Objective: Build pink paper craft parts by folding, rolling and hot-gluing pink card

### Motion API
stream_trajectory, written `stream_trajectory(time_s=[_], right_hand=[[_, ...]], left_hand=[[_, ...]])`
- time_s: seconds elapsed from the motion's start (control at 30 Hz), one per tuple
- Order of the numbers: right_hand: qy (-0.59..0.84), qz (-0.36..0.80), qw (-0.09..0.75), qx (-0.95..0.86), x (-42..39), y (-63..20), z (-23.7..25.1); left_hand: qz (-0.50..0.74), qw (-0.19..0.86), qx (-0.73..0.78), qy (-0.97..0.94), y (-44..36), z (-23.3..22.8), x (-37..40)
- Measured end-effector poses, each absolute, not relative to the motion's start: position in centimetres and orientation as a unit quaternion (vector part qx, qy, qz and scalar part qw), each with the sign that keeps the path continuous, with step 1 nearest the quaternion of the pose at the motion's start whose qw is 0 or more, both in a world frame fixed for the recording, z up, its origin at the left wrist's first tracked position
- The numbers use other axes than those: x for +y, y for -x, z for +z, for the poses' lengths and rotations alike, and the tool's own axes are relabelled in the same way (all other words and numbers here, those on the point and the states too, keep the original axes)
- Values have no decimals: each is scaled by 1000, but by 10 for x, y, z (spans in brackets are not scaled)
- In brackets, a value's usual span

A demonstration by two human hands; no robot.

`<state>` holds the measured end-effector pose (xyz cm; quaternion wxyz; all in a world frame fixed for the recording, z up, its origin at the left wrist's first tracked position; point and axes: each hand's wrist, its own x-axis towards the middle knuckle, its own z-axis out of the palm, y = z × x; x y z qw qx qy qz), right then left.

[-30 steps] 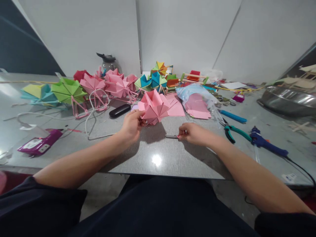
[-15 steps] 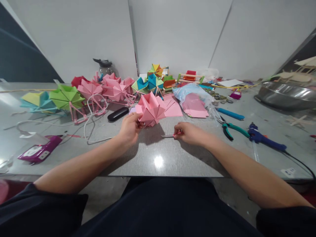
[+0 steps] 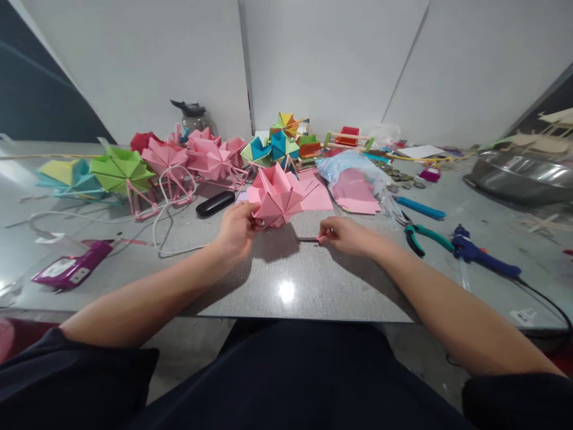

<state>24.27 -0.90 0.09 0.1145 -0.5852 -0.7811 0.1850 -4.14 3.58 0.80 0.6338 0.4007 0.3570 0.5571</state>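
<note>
My left hand (image 3: 236, 232) grips the pink folded-paper pinwheel (image 3: 276, 194); my right hand (image 3: 347, 235) pinches a thin grey stick (image 3: 308, 239). Green-handled pliers (image 3: 423, 234) lie toward the grey table's (image 3: 286, 280) right edge.

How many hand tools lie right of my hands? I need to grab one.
3: a blue-handled tool farthest back, green-handled pliers nearer, and a blue glue gun farthest right. Clutter may hide others.

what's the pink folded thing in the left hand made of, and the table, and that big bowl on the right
Pink folded piece, held by the left hand: looks like matte coloured paper, with crisp creases and thin flat panels.
Table: a smooth grey top with fine speckle, glossy enough to mirror a lamp; possibly laminate or stone, cannot tell.
Bowl: appears to be metal, likely stainless steel, given its silvery brushed sheen.
</note>
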Motion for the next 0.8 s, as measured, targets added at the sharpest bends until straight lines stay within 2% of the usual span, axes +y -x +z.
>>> stream_trajectory(time_s=[0.2, 0.33, 0.63, 0.8], right_hand=[[608, 61, 118, -783, -14, -253, 10], [640, -30, 86, -763, -20, -266, 24], [604, -148, 14, -783, -29, -286, 32], [586, -195, 11, -786, -32, -279, 30]], left_hand=[[556, 639, 358, -393, 43, 8, 36], [557, 641, 365, -381, 42, 9, 35], [562, 643, 354, -382, 40, 8, 35], [562, 639, 355, -387, 41, 8, 35]])
